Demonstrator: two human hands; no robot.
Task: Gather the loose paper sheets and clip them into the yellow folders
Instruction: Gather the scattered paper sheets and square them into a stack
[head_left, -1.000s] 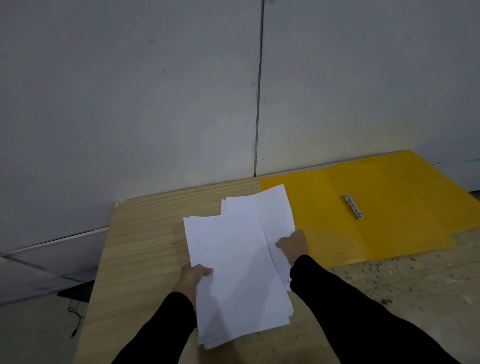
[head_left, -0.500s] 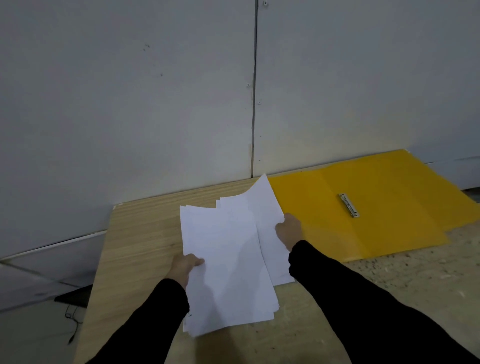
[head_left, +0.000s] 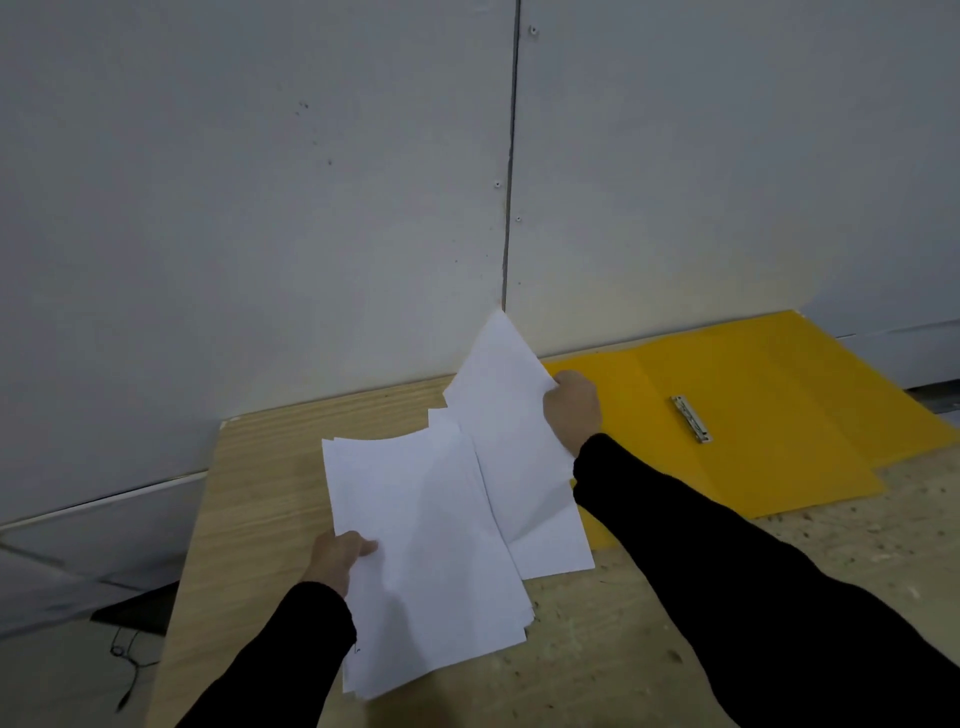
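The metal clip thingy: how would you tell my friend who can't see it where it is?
Find the wooden table against the grey wall, then the open yellow folder lying on its right side. Near the folder's middle, right of the paper sheets, lies the metal clip. It is the only small silvery bar; everything around it is flat yellow.

Left hand (head_left: 337, 558) is gripping the paper stack (head_left: 431, 545) at its 9 o'clock edge, thumb lying on top. Right hand (head_left: 571, 410) is clasping the raised paper sheets (head_left: 504, 415) at their 3 o'clock edge, fingers curled. Left forearm (head_left: 280, 649) is entering from 7 o'clock, right forearm (head_left: 701, 545) from 4 o'clock, both black-sleeved.
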